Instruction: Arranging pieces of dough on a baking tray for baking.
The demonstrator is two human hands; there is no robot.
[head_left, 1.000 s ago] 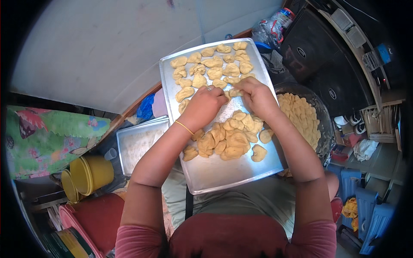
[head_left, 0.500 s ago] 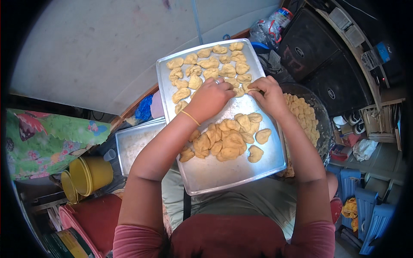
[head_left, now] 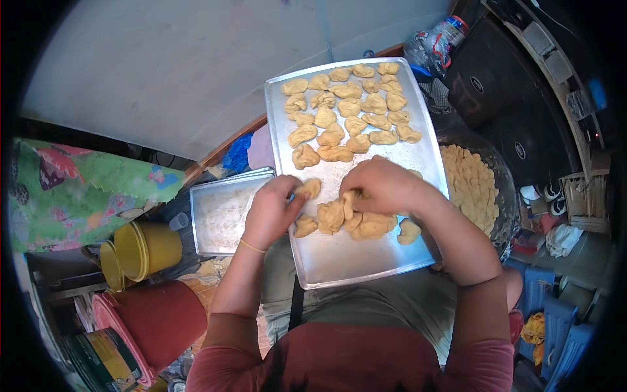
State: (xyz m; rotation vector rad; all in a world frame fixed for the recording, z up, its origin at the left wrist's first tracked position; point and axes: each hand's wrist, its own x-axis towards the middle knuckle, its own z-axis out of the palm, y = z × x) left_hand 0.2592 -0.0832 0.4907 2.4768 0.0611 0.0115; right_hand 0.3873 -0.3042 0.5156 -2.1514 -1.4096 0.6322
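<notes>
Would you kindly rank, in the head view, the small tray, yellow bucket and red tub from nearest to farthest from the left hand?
1. Small tray: just left of the left hand.
2. Yellow bucket: further left, lower.
3. Red tub: lower left, about as far as the bucket; only narrowly last.

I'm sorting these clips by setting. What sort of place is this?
Probably a cramped home or small workshop kitchen for making snacks. A metal tray of shaped dough pieces rests on the person's lap, a bowl of more pieces stands at the right, and yellow buckets sit on the floor.
</notes>
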